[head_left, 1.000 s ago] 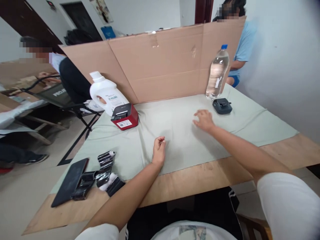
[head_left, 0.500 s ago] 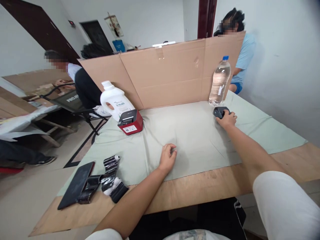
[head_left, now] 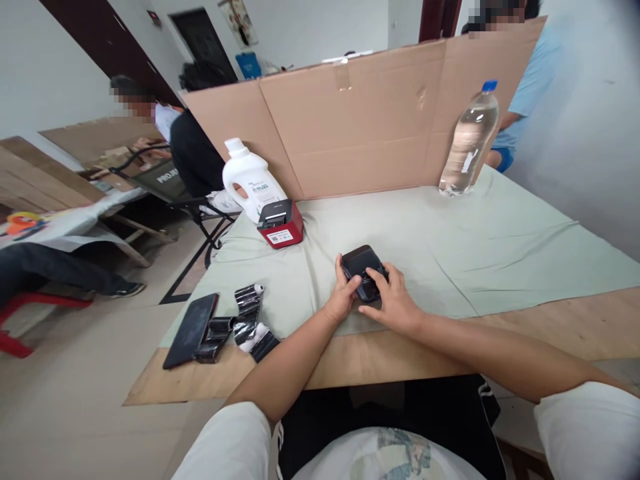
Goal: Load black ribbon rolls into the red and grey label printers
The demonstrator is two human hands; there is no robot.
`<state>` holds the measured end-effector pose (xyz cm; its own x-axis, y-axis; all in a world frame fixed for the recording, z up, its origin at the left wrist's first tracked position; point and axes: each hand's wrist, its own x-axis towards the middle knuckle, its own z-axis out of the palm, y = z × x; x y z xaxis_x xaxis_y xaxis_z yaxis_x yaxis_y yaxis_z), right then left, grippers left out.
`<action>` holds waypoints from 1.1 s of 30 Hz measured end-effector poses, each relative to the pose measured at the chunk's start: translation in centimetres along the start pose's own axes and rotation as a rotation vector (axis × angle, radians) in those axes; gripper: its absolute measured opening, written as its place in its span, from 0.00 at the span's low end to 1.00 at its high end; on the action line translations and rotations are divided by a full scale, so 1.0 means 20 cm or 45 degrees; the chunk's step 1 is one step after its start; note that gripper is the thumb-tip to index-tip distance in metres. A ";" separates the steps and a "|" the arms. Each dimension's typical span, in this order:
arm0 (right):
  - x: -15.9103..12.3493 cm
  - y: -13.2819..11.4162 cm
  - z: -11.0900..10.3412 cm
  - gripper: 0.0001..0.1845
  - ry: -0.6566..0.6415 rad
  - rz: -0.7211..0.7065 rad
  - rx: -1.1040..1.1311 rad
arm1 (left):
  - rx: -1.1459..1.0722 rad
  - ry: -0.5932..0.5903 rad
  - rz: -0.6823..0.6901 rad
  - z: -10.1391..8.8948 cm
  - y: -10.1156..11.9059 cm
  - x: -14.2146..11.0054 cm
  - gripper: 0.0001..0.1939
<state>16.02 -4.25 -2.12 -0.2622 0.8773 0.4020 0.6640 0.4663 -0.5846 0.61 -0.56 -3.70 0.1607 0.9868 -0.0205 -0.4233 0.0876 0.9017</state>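
A small black boxy device (head_left: 362, 259), in shape like a portable printer, is between my hands above the near middle of the cloth. My left hand (head_left: 343, 295) grips its left side, with the thumb on the near edge. My right hand (head_left: 396, 299) is at its right side, fingers on the top and edge and the thumb set apart below. The fingers hide part of the device. To the left lie unrolled black film rolls (head_left: 247, 313) with white cores, beside a flat black slab (head_left: 193, 331).
A red and black printer-like box (head_left: 285, 230) stands before a white jug (head_left: 254, 181) at the back left. A clear water bottle (head_left: 469, 143) stands back right, against the cardboard screen (head_left: 370, 133). People sit beyond the screen and at the left.
My right hand reached the black device by the bottle and brought it left and nearer to me. My left hand has taken hold of its left side. The view has shifted a little.
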 end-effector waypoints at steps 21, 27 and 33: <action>0.05 0.23 0.04 0.53 -0.167 0.326 0.930 | 0.266 -0.265 0.060 -0.06 0.04 0.03 0.53; 0.05 0.24 0.03 0.53 -0.143 0.349 0.896 | 0.033 -0.218 -0.183 -0.07 0.05 0.05 0.43; 0.05 0.25 0.02 0.51 -0.133 0.342 0.875 | 0.063 -0.247 -0.245 -0.08 0.06 0.06 0.42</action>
<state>18.86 -0.92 -4.91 -0.2409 0.9612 0.1341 0.1357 0.1702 -0.9760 -1.22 0.93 -3.29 0.4036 0.9077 -0.1144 -0.3255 0.2593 0.9093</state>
